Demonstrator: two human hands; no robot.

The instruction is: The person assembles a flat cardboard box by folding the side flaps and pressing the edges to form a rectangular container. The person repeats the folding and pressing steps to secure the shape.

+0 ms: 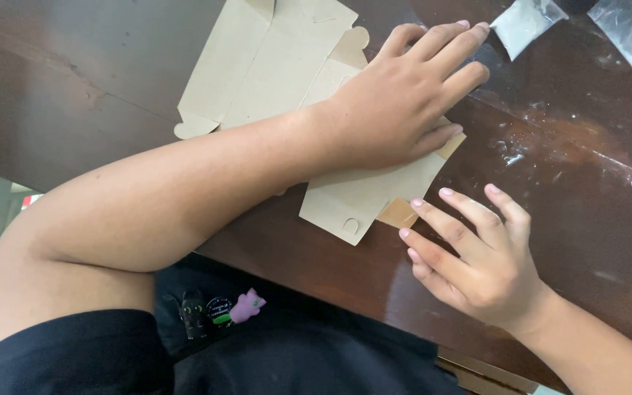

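On brown table (96, 88), left hand (396, 102) flattens tan carton (272, 66).

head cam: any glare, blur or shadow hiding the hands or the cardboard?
Head view: glare streaks the dark table right of the flat cardboard blank, washing out the wood there; left hand and right hand are sharp and evenly lit; soft shadow under the left forearm; plastic bags at the top edge are cropped.

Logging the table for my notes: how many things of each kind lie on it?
Flat cardboard box blanks: 2, the second under the left hand
Clear plastic bags: 2, the other at the corner
Total: 4
The right hand touches a brown flap.
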